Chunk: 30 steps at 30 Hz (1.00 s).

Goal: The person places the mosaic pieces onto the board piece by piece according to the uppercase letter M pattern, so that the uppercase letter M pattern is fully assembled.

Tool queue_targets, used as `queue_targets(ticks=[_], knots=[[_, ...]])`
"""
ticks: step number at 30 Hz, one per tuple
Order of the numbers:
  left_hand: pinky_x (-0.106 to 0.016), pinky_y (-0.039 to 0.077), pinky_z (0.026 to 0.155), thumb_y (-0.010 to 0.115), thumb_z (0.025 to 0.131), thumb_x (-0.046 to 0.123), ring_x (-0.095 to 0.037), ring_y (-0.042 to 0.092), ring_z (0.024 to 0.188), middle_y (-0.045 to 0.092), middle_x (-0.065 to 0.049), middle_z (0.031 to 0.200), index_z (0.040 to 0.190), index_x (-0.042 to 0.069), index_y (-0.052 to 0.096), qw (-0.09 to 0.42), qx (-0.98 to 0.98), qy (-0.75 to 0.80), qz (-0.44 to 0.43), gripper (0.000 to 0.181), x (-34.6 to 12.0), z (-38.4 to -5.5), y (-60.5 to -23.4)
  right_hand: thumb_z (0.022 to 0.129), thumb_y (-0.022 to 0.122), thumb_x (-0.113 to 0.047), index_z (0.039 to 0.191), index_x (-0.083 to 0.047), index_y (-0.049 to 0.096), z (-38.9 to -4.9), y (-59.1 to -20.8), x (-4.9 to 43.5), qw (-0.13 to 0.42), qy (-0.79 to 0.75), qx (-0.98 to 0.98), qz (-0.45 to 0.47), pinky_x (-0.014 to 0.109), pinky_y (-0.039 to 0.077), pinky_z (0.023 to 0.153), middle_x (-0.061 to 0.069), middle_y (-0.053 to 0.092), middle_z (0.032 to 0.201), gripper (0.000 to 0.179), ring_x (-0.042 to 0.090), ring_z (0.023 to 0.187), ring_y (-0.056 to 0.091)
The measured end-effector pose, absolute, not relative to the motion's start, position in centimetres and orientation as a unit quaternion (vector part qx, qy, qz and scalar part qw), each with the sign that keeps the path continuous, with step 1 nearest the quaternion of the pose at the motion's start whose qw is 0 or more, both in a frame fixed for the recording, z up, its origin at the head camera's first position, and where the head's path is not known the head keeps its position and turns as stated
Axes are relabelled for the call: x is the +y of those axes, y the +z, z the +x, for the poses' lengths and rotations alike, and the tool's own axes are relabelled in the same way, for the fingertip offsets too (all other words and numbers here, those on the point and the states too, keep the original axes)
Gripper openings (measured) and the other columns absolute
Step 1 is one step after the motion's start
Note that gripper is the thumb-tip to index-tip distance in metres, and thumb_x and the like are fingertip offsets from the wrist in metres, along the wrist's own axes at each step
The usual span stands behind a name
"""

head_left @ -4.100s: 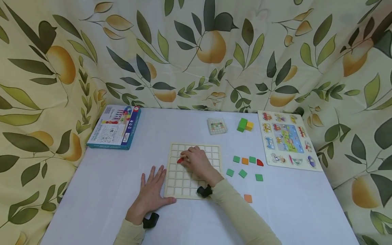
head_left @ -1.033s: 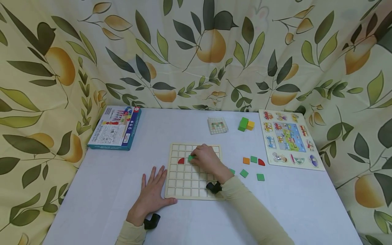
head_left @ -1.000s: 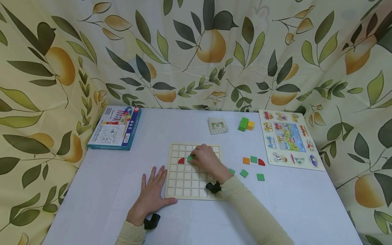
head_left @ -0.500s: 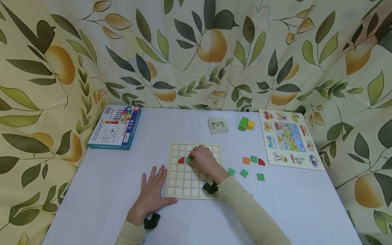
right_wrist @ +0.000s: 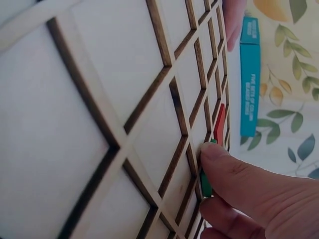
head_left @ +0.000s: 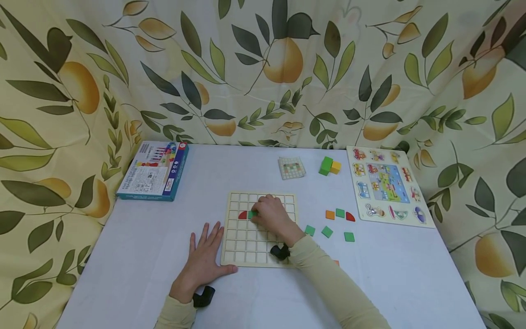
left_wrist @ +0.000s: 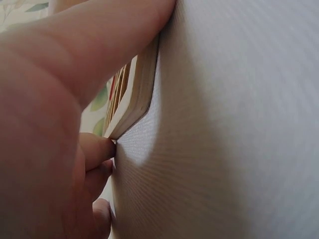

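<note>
A square wooden grid board (head_left: 242, 246) lies in the middle of the white table. My right hand (head_left: 274, 219) is over its upper part and pinches a small green square tile (head_left: 251, 214) between thumb and fingers. Right beside that tile, on its left, a red quarter-circle tile (head_left: 243, 215) sits in a cell. In the right wrist view, the green tile (right_wrist: 205, 181) stands tilted at the cell dividers, the thumb on its edge. My left hand (head_left: 201, 265) rests on the table with fingers spread along the board's left edge, its thumb at the near left corner.
Right of the board lie several green tiles (head_left: 327, 232), an orange tile (head_left: 330, 214) and a red quarter-circle (head_left: 350, 216). Behind are a patterned card (head_left: 291, 168), green and yellow blocks (head_left: 326, 166), a picture puzzle board (head_left: 388, 185) and a box (head_left: 152, 173) at far left.
About four seconds ago my right hand was at the red tile; a green tile from the right has since come onto the board. Lately it has shifted slightly left, up against the red one.
</note>
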<state>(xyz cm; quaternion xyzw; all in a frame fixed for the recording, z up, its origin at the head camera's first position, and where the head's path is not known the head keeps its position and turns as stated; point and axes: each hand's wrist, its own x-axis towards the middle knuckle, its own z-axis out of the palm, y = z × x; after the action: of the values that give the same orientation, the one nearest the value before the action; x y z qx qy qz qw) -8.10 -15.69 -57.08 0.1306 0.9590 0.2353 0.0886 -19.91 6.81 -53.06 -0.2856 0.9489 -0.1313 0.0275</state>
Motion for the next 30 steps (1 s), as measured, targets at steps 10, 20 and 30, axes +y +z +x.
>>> queue_targets(ticks=[10,20,30], knots=[[-0.064,-0.008,0.108,0.07,0.069,0.074,-0.036,-0.004,0.146,0.014,-0.01,0.161,0.154,0.004,0.025,0.092,0.959,0.232,0.131,0.119,-15.4,-8.3,-57.1,0.084,0.079,-0.027,0.106,-0.012,0.076,-19.8,-53.2,7.5,0.024,-0.146,0.945,-0.292,0.041,0.045,0.077,0.0,0.066,0.095,0.026,0.022,0.088,0.056],[-0.064,-0.009,0.108,0.072,0.067,0.072,-0.037,-0.003,0.146,0.015,-0.011,0.161,0.154,0.005,0.026,0.082,0.961,0.235,0.122,0.119,-15.4,-7.9,-57.3,0.087,0.076,-0.025,0.113,-0.006,0.072,-19.7,-52.0,11.0,-0.003,-0.182,0.935,-0.304,0.041,0.046,0.082,0.005,0.068,0.107,0.032,0.025,0.097,0.057],[-0.063,-0.01,0.108,0.072,0.067,0.074,-0.037,-0.004,0.146,0.015,-0.011,0.161,0.154,0.004,0.027,0.078,0.959,0.241,0.123,0.12,-15.4,-7.9,-57.5,0.085,0.078,-0.016,0.118,0.0,0.069,-19.4,-51.0,17.3,-0.007,-0.217,0.95,-0.226,0.044,0.045,0.086,0.008,0.068,0.104,0.037,0.028,0.101,0.055]])
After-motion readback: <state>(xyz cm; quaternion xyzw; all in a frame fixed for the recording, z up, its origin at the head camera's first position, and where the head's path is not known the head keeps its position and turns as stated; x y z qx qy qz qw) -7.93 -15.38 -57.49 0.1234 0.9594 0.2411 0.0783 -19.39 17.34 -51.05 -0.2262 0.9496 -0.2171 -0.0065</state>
